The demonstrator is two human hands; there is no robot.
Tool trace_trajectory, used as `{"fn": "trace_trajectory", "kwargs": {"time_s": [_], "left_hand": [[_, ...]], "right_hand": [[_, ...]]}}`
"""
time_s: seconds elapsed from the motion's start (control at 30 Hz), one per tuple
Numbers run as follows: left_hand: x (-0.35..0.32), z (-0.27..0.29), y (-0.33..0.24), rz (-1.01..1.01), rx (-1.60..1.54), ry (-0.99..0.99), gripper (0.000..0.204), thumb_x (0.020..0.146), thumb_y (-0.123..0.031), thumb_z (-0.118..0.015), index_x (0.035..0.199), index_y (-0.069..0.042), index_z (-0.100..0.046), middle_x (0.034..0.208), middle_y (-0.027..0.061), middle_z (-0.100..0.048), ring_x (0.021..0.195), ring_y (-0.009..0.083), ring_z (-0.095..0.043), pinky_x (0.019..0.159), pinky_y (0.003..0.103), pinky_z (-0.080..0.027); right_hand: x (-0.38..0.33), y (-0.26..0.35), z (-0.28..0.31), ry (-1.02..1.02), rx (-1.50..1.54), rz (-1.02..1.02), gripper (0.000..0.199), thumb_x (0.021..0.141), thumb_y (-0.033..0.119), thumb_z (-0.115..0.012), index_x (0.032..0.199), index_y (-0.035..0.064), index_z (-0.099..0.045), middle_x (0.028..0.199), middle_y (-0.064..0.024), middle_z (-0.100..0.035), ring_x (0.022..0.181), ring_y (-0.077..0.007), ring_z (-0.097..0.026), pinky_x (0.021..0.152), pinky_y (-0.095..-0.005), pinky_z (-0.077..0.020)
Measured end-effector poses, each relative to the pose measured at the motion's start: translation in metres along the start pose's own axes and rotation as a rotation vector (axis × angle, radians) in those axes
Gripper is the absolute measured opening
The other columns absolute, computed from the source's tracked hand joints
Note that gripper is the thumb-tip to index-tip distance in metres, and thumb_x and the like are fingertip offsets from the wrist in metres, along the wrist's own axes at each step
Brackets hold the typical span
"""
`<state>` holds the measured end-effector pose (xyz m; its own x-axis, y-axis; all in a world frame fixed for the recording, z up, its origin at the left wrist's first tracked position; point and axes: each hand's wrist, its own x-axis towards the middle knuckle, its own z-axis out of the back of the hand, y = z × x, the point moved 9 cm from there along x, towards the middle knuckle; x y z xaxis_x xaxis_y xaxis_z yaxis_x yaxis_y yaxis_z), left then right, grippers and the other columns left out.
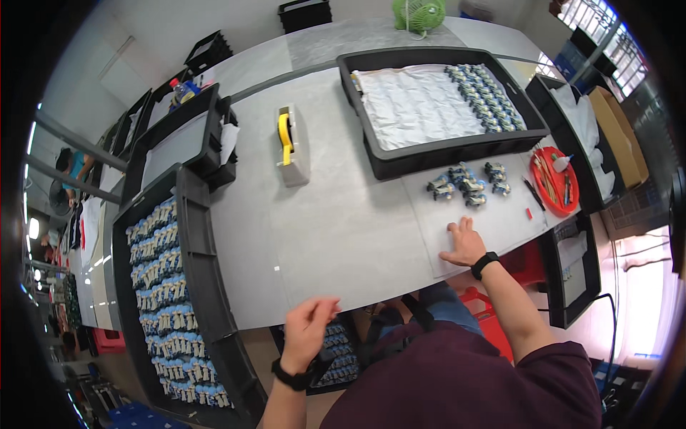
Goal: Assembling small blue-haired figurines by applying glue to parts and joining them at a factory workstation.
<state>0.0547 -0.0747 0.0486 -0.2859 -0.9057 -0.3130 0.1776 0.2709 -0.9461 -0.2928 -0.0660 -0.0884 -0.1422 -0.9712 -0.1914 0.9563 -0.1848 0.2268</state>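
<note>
My right hand (464, 244) rests on a pale sheet (429, 214) at the table's near right, fingers spread, holding nothing I can see. Just beyond it stand several small blue, white and dark figurines (463, 182) in a loose cluster. My left hand (309, 330) hovers at the near table edge with its fingers curled together. Whatever it holds, if anything, is hidden. Below, partly covered by my left wrist and body, a tray of similar figurines (341, 354) shows under the table edge.
A black tray (450, 151) with figurine rows along its right side stands at the back. Another figurine-filled tray (204, 286) lies left. Between them sits a tape dispenser (294, 161). A red dish of tools (572, 204) and a dark pen-like tool (533, 193) lie right.
</note>
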Motion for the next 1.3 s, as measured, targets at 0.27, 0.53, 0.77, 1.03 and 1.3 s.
{"fn": "trace_trajectory", "kwargs": {"time_s": [0.27, 0.53, 0.77, 1.03, 1.3], "left_hand": [[0.082, -0.164, 0.02, -0.204, 0.401, 0.31, 0.018, 0.079, -0.012, -0.058, 0.091, 0.0, -0.06, 0.081, 0.0113, -0.06, 0.068, 0.0194, -0.058, 0.064, 0.029, -0.046], [0.163, -0.278, 0.004, -0.585, 0.804, 0.143, 0.024, 0.074, -0.004, -0.056, 0.098, -0.003, -0.055, 0.097, 0.013, -0.055, 0.094, 0.0285, -0.051, 0.078, 0.036, -0.043], [0.209, -0.311, 0.016, -0.617, 1.118, -0.201, 0.034, 0.069, 0.006, -0.049, 0.101, -0.002, -0.053, 0.093, 0.0132, -0.052, 0.089, 0.0312, -0.047, 0.081, 0.038, -0.041], [0.196, -0.285, 0.034, -0.049, 0.424, -0.131, 0.034, 0.071, -0.014, -0.07, 0.098, 0.003, -0.057, 0.083, 0.006, -0.06, 0.07, 0.0116, -0.056, 0.062, 0.025, -0.045], [0.116, -0.258, 0.015, -0.025, -0.416, -0.09, 0.026, 0.073, -0.004, -0.068, 0.092, 0.006, -0.052, 0.082, 0.0091, -0.06, 0.071, 0.011, -0.059, 0.064, 0.022, -0.05]], "right_hand": [[-0.015, -0.025, 0.015, 0.003, 0.197, 0.105, 0.056, 0.061, 0.035, -0.065, 0.108, 0.0079, -0.053, 0.124, -0.0306, -0.034, 0.116, -0.0462, -0.034, 0.087, -0.0417, -0.0417], [-0.026, -0.101, 0.023, 0.115, 0.933, 0.129, 0.032, 0.072, 0.02, -0.064, 0.099, 0.003, -0.059, 0.081, -0.0113, -0.063, 0.073, -0.0185, -0.06, 0.065, -0.0265, -0.0472], [-0.035, -0.151, -0.004, 0.346, 1.09, 0.152, 0.023, 0.073, 0.01, -0.062, 0.093, -0.0002, -0.06, 0.072, -0.0041, -0.06, 0.064, -0.0089, -0.055, 0.061, -0.0224, -0.0452], [-0.022, -0.137, 0.009, 0.354, 1.196, 0.011, 0.022, 0.076, 0.011, -0.062, 0.094, 0.0006, -0.06, 0.075, -0.0027, -0.06, 0.067, -0.0066, -0.053, 0.059, -0.0206, -0.0435], [-0.003, -0.027, 0.061, 0.386, 1.539, 0.158, 0.04, 0.078, 0.005, -0.061, 0.115, 0.0003, -0.045, 0.096, -0.0065, -0.059, 0.078, -0.0103, -0.056, 0.062, -0.0226, -0.0458]]}}
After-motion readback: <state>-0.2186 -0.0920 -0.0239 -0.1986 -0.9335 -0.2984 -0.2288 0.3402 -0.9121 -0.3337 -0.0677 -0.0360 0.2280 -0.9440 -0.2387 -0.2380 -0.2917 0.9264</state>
